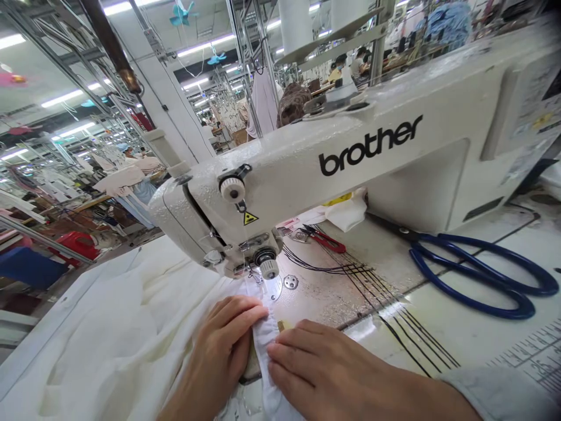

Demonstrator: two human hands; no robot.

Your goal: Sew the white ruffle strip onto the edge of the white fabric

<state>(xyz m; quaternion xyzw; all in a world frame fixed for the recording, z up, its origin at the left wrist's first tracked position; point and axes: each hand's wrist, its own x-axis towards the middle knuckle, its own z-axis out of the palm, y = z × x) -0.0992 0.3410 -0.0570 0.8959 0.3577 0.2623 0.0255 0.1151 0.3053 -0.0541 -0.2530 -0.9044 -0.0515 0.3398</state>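
At the near edge, the right sleeve [491, 389] and left forearm [188, 397] are cut off. A gathered white strip [263, 339] is laid on the worktop [473, 339], running away between both hands towards the needle area [256, 279]. Its left side is met by the curled fingers of the left hand [225, 333], its right side by the bent fingers of the right hand [313, 359]; their undersides being hidden, whether it is pinched or merely pressed cannot be told.

The step in hand is judged to be the guiding of the strip into the sewing machine [284, 187]; even alignment seems called for, with fingertips kept clear of the needle. Any stitching cannot be made out.

To the left, white cloth [118, 316] is spread; its link with the strip is obscured. Farther right, blue-handled scissors [471, 258] are laid, their tips indistinct, with red snips [328, 241] beyond. Seated people [359, 64] are seen far off, too small for detail.
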